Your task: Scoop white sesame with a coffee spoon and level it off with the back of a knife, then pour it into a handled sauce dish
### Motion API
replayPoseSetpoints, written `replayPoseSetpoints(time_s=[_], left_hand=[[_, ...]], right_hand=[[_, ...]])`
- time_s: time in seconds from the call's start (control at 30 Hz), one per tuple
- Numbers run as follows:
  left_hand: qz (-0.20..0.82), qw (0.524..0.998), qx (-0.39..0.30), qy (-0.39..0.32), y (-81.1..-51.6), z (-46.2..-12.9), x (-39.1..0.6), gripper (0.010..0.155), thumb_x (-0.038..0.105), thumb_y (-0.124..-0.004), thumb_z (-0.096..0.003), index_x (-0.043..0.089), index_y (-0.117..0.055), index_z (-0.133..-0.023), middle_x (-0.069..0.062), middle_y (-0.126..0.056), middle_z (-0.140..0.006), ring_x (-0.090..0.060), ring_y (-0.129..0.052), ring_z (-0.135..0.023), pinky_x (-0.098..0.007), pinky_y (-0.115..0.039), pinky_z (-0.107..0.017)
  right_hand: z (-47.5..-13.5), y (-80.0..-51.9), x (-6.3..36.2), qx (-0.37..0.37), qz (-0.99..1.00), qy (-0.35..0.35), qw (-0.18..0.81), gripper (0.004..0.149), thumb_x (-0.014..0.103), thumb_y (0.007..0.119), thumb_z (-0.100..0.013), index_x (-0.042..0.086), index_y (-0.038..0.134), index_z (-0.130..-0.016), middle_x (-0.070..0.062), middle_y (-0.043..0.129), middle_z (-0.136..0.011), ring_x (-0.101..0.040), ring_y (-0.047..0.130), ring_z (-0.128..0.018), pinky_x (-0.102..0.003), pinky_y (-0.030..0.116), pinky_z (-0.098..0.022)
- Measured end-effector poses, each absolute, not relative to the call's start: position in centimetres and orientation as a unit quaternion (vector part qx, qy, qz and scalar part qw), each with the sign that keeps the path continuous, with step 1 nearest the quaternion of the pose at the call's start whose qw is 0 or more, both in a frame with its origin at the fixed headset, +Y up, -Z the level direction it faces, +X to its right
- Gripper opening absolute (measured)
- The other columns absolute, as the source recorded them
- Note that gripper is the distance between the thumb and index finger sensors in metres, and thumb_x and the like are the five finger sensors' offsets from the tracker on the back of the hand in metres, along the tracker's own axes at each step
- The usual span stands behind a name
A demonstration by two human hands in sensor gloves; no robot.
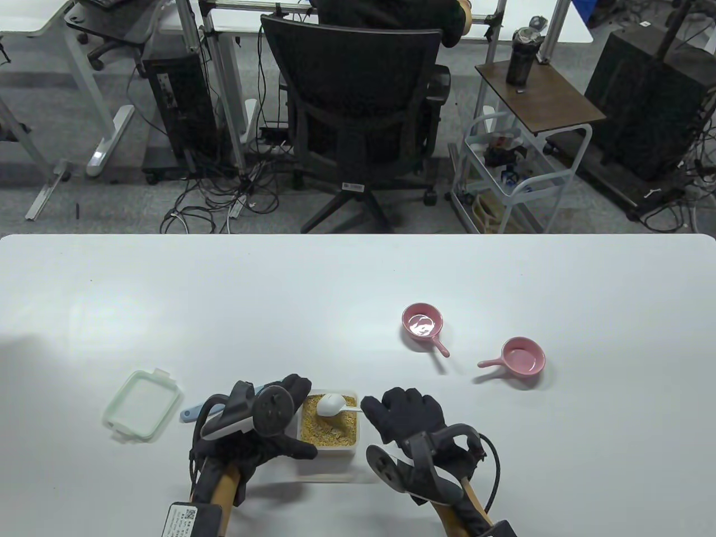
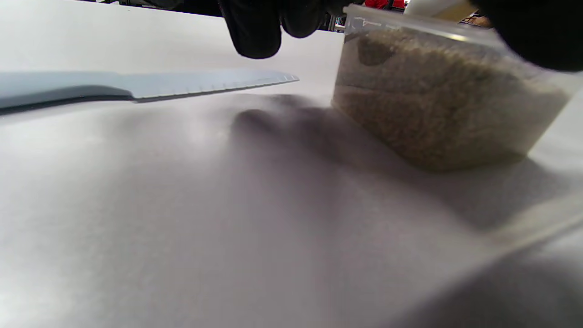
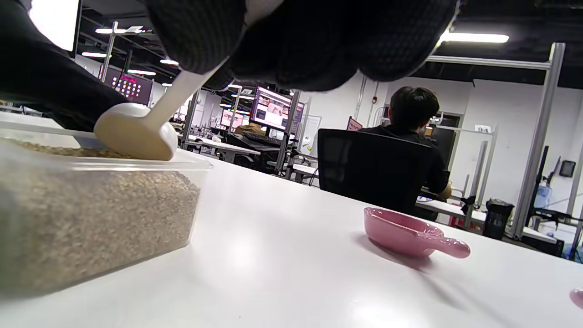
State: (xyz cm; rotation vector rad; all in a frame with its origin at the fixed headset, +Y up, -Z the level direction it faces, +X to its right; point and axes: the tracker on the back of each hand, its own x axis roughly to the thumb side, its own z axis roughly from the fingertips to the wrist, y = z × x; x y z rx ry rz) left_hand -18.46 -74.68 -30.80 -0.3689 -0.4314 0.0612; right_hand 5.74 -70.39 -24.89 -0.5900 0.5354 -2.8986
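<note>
A clear container (image 1: pixel 330 430) filled with sesame stands near the table's front edge. My left hand (image 1: pixel 299 418) grips it, fingers at its far left corner and thumb along its near side. The white coffee spoon (image 1: pixel 331 404) rests bowl-down on the sesame, and my right hand (image 1: pixel 366 405) pinches the end of its handle. In the right wrist view the spoon (image 3: pixel 136 132) touches the sesame at the container's (image 3: pixel 91 214) rim. A light blue knife (image 2: pixel 182 84) lies flat on the table left of the container (image 2: pixel 437 100). Two pink handled sauce dishes (image 1: pixel 423 321) (image 1: pixel 523 356) sit empty to the right.
The container's pale green lid (image 1: pixel 142 413) lies at the left, beyond the knife's handle (image 1: pixel 193 413). Past the table's far edge stand an office chair (image 1: pixel 358 112) and a small cart (image 1: pixel 526 168). The nearer pink dish (image 3: pixel 405 232) sits right of the container.
</note>
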Motion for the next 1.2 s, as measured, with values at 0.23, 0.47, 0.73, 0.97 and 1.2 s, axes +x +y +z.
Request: replayPoseSetpoints(time_s=[0.23, 0.47, 0.73, 0.97, 1.2], left_hand=[[0.021, 0.96, -0.18, -0.215, -74.7, -30.8, -18.4, 0.113, 0.083, -0.068, -0.0365, 0.029, -0.025, -0.125, -0.001, -0.041, -0.135, -0.033, -0.057, -0.126, -0.07, -0.039, -0.083], [0.025, 0.959, -0.179, -0.217, -74.7, -30.8, -18.5, 0.113, 0.084, -0.068, -0.0367, 0.03, -0.024, -0.126, -0.002, -0.041, -0.135, -0.034, -0.056, -0.126, -0.071, -0.039, -0.083], [0.021, 0.96, -0.179, -0.216, -74.7, -30.7, -18.5, 0.113, 0.085, -0.067, -0.0369, 0.03, -0.023, -0.126, -0.002, -0.04, -0.136, -0.034, -0.055, -0.126, -0.071, -0.038, -0.083], [0.023, 0.96, -0.182, -0.213, -74.8, -30.7, -18.5, 0.113, 0.084, -0.067, -0.0367, 0.03, -0.023, -0.126, -0.002, -0.04, -0.136, -0.035, -0.053, -0.127, -0.071, -0.038, -0.083], [0.027, 0.959, -0.187, -0.211, -74.9, -30.6, -18.6, 0.113, 0.085, -0.066, -0.0369, 0.031, -0.021, -0.126, -0.002, -0.039, -0.136, -0.035, -0.053, -0.127, -0.071, -0.038, -0.083]], right_hand=[[-24.6, -70.4, 4.9, -0.21, -0.96, 0.158, 0.101, 0.038, 0.033, 0.079, -0.054, 0.034, 0.087, -0.091, 0.001, 0.093, -0.077, -0.022, 0.095, -0.057, -0.046, 0.082, -0.05], [-25.0, -70.7, 4.8, -0.215, -0.97, 0.097, 0.061, 0.038, 0.032, 0.078, -0.055, 0.028, 0.088, -0.091, 0.0, 0.096, -0.069, -0.02, 0.096, -0.049, -0.045, 0.083, -0.046], [-26.1, -71.0, 5.6, -0.185, -0.981, 0.038, -0.043, 0.037, 0.03, 0.079, -0.053, 0.022, 0.092, -0.087, 0.0, 0.1, -0.057, -0.019, 0.096, -0.036, -0.044, 0.083, -0.037], [-27.9, -72.0, 7.4, -0.122, -0.975, -0.055, -0.176, 0.037, 0.029, 0.079, -0.054, 0.017, 0.093, -0.086, -0.001, 0.1, -0.05, -0.019, 0.094, -0.029, -0.043, 0.083, -0.031], [-28.8, -73.0, 8.8, -0.077, -0.942, -0.143, -0.293, 0.037, 0.029, 0.078, -0.055, 0.013, 0.094, -0.085, 0.0, 0.1, -0.044, -0.017, 0.093, -0.024, -0.042, 0.083, -0.027]])
